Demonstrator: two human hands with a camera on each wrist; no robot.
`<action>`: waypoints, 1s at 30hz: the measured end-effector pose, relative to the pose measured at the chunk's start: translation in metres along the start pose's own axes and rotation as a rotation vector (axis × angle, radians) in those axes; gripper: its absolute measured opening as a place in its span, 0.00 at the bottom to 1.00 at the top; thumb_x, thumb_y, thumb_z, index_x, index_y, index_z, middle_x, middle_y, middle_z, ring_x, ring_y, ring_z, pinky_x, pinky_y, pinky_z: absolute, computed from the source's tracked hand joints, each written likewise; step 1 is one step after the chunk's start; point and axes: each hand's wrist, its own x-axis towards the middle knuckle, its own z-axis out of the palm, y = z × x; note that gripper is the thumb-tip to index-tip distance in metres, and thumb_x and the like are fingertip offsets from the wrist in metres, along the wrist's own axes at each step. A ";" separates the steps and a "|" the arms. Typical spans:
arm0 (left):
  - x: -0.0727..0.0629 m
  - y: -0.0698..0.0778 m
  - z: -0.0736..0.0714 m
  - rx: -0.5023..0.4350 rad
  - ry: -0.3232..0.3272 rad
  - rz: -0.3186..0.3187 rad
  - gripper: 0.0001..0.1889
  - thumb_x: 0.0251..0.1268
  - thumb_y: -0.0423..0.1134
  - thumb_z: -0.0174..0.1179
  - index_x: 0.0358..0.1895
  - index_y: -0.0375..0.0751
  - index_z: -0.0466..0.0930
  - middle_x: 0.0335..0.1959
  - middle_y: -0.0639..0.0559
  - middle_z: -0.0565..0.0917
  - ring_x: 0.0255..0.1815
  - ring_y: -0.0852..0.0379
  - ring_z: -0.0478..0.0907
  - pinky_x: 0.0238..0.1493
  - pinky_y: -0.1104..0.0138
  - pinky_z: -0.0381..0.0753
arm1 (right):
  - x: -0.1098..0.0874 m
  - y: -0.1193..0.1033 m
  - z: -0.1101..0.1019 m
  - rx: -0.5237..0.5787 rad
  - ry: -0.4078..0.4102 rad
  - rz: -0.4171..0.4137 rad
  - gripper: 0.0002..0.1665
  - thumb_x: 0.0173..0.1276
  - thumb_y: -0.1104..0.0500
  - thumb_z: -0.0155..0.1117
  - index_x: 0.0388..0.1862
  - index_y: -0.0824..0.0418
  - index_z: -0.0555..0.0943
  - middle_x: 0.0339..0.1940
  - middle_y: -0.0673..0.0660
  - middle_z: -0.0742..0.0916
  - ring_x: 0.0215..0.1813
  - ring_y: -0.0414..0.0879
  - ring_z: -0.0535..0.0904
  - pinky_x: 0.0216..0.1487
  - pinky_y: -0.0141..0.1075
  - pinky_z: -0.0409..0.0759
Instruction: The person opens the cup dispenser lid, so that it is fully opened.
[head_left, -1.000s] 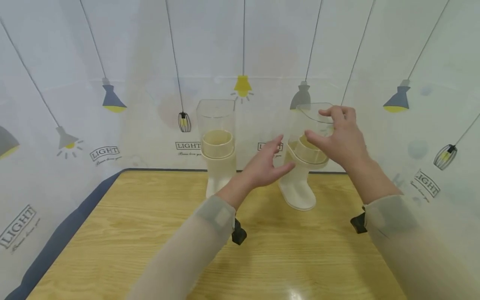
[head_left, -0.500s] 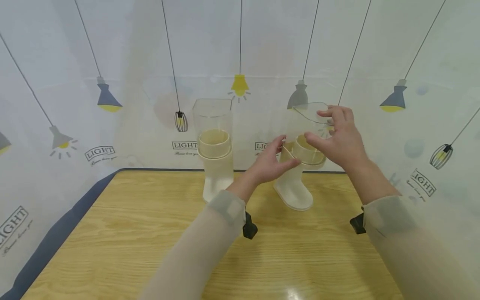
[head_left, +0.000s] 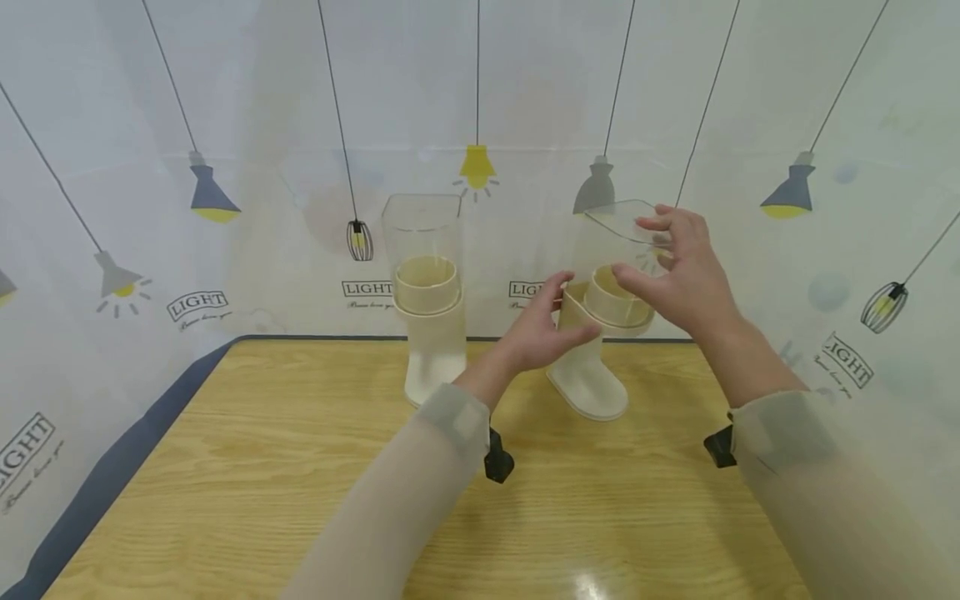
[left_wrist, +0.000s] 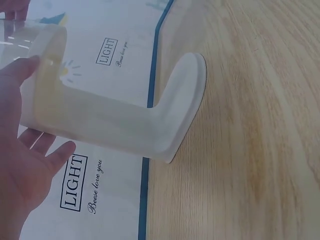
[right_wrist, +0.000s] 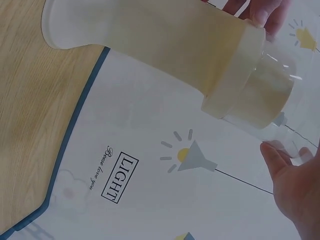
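Note:
A cream pedestal base with a flared foot stands on the table at the right, and a clear squarish container sits turned askew on its top. My left hand grips the base's wide upper collar from the left, thumb in front and fingers behind. On the other side, my right hand holds the clear container between thumb and fingers. In the right wrist view the container surrounds a cream inner ring. The left wrist view shows the base's foot down on the wood.
A matching cream base with a clear container seated squarely on it stands to the left. The wooden table ends at a dark blue edge, with a lamp-printed backdrop behind it.
My left hand has come in from the left and taken hold of the right-hand base's upper collar. My right hand has stayed on the clear container.

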 end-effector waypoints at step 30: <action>-0.031 0.003 0.025 0.040 0.237 0.059 0.50 0.66 0.54 0.80 0.84 0.45 0.60 0.77 0.45 0.72 0.70 0.48 0.76 0.68 0.54 0.83 | -0.003 0.011 -0.005 0.257 -0.097 -0.008 0.38 0.69 0.66 0.77 0.70 0.56 0.65 0.89 0.54 0.64 0.82 0.62 0.70 0.85 0.62 0.67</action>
